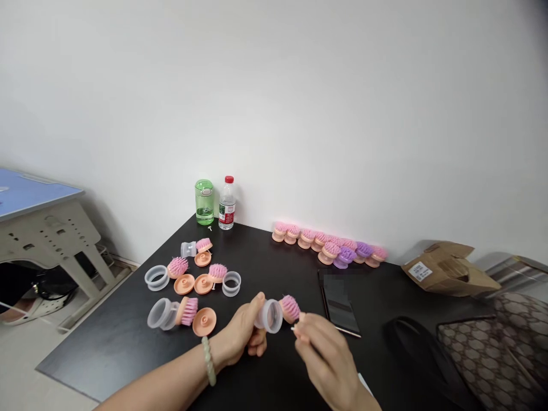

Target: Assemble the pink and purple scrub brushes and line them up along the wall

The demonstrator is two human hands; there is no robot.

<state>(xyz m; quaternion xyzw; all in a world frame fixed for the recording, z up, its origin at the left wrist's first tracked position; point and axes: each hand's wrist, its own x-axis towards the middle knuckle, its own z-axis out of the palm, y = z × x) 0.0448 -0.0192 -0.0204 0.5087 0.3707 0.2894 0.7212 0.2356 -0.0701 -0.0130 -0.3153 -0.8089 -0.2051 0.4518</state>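
My left hand (pixel 245 330), with a beaded bracelet on its wrist, holds a clear plastic cup-shaped piece (pixel 271 316), its round opening facing right. Just right of that piece is a pink bristle brush head (pixel 290 308), near the fingertips of my right hand (pixel 319 351). Those fingertips are pinched around a small whitish item (pixel 293 328), too small to name. On the left of the black table lie several pink brush heads (pixel 188 311), peach discs (pixel 204 321) and clear rings (pixel 232 283).
Assembled pink and purple brushes (pixel 343 257) line the wall. A green bottle (pixel 204 202) and a water bottle (pixel 226 204) stand at the back left. Right are a dark tablet (pixel 341 302), a brown paper bag (pixel 447 268) and a patterned bag (pixel 483 354).
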